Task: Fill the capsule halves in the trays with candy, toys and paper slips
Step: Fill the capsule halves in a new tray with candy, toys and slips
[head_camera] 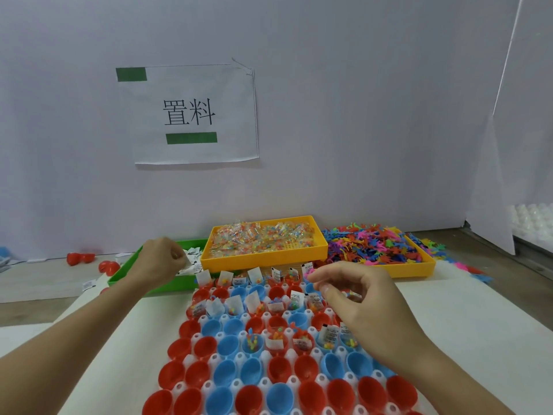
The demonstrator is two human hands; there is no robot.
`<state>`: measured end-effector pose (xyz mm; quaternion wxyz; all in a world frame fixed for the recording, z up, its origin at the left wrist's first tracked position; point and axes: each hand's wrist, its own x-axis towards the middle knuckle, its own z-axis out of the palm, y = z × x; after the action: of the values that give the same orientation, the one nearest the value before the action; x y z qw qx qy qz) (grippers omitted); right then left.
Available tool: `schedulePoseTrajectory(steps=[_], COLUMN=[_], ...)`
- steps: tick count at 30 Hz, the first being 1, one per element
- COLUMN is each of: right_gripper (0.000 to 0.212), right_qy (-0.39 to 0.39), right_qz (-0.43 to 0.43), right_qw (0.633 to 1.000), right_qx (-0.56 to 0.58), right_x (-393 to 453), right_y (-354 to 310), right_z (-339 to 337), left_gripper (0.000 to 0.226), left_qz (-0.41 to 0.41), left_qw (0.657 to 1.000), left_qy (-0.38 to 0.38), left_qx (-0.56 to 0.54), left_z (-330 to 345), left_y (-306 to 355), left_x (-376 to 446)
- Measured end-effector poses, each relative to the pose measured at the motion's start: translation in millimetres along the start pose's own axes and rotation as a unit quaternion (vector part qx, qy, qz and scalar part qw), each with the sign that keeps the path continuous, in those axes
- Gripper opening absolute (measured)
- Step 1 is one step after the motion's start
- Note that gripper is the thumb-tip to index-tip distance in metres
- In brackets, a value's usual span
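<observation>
A white tray (287,381) holds rows of red and blue capsule halves (254,369); those in the far rows carry candy and paper slips (254,299), the near ones are hollow. My left hand (163,262) hovers over the green tray (140,283) and pinches paper slips (191,259) from it. My right hand (356,298) hangs over the tray's right side, fingers curled round a small clear candy packet (351,295). An orange tray of candy packets (263,241) stands behind the capsules. To its right a second orange tray holds colourful rubbery toys (374,245).
Loose red capsule halves (80,258) and stray slips lie on the table at the left. Toys spill over the right tray's edge (475,275). A wall with a paper sign (191,115) stands close behind. White trays (529,223) are stacked at far right.
</observation>
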<state>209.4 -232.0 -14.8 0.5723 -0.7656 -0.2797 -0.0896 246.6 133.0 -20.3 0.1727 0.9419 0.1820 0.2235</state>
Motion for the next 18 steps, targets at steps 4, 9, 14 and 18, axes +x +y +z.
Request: schedulePoseTrajectory(steps=[4, 9, 14, 18], right_gripper=[0.027, 0.026, 0.026, 0.027], right_qy=[-0.001, -0.006, -0.008, -0.014], right_qz=[0.002, -0.004, -0.011, -0.016], right_qw=[1.0, 1.0, 1.0, 1.0], right_qx=[-0.005, -0.002, 0.003, -0.002], right_x=[0, 0, -1, -1], right_y=[1, 1, 1, 1], right_z=[1, 0, 0, 2], left_gripper=[0.005, 0.007, 0.006, 0.009], left_qz=[-0.037, -0.069, -0.039, 0.077], left_qw=[0.993, 0.977, 0.963, 0.958], left_qy=[0.081, 0.132, 0.066, -0.208], left_qx=[-0.077, -0.149, -0.257, -0.181], left_z=[-7, -25, -47, -52], left_y=[2, 17, 53, 80], left_x=[-2, -16, -62, -99])
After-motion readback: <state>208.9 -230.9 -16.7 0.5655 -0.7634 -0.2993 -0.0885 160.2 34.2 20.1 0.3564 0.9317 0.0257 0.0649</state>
